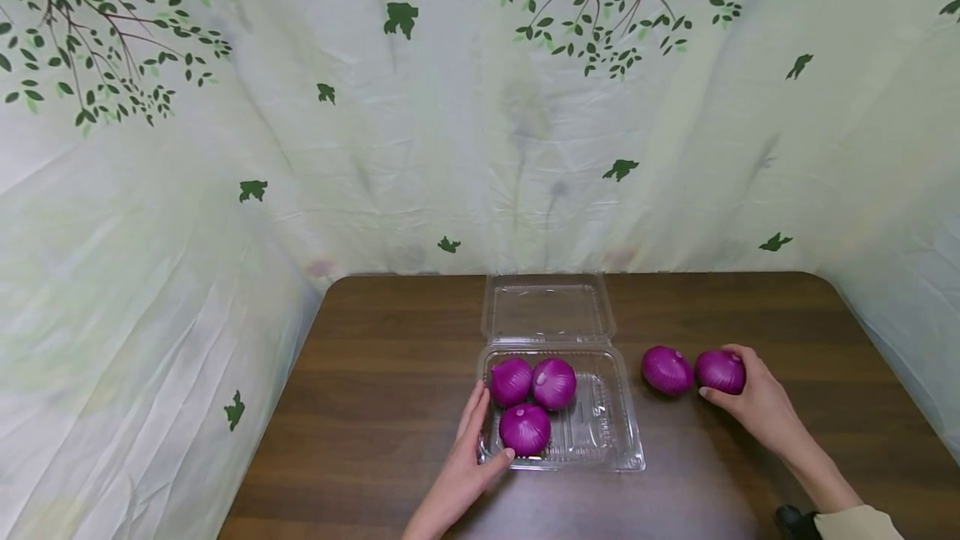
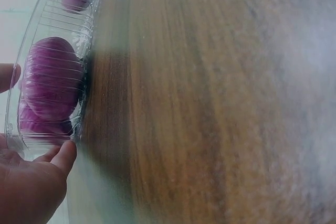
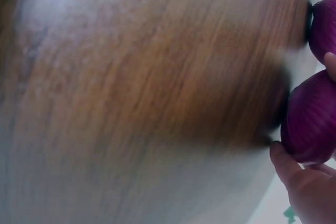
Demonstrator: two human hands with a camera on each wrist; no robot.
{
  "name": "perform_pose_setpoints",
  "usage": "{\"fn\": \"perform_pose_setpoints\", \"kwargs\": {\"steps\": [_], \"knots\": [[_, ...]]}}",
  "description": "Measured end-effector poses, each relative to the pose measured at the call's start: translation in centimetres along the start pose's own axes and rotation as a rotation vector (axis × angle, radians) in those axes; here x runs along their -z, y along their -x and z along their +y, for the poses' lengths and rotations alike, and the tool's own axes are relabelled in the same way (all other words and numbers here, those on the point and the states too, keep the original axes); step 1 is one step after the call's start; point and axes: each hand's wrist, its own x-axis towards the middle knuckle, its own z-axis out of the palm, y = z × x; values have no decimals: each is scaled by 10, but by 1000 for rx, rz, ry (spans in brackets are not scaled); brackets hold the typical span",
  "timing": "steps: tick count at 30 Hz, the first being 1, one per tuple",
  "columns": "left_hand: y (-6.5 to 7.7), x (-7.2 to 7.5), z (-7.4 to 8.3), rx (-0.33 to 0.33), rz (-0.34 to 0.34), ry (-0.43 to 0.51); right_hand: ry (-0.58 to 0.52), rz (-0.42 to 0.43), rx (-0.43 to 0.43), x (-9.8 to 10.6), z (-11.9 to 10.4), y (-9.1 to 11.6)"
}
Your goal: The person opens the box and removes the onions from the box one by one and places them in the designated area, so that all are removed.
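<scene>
A clear plastic clamshell container (image 1: 600, 432) stands with its lid (image 1: 551, 311) folded back. Three red onions sit in its left part: a back left one (image 1: 511, 382), a back right one (image 1: 554, 384) and a front one (image 1: 525, 429). My left hand (image 1: 463, 473) holds the container's near left corner, fingers along the side wall and thumb at the front rim. To the right of the container, my right hand (image 1: 761, 398) grips a red onion (image 1: 718, 372) between thumb and fingers. Another red onion (image 1: 667, 370) lies just left of it.
The brown wooden table (image 1: 390, 407) carries everything. Behind it hangs a pale curtain (image 1: 420, 148) with a leaf print, which also covers both sides. A dark band (image 1: 797, 521) shows at my right wrist, by a beige sleeve.
</scene>
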Motion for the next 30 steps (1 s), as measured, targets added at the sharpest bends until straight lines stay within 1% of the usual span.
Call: {"fn": "perform_pose_setpoints", "kwargs": {"steps": [6, 12, 17, 23, 27, 30], "knots": [[0, 0, 1, -3, -2, 6, -1, -33, -33, 2, -1, 0], [0, 0, 1, -7, -1, -7, 11, -40, -27, 1, 1, 1], [-2, -1, 0, -22, 8, -11, 7, -57, -39, 2, 2, 1], [-1, -1, 0, -29, 13, 3, -3, -68, -52, 1, 2, 1], [-1, -1, 0, -24, 9, 9, -18, -77, -63, 0, 0, 2], [-1, -1, 0, -12, 2, 4, -39, -64, -49, 0, 0, 4]]}}
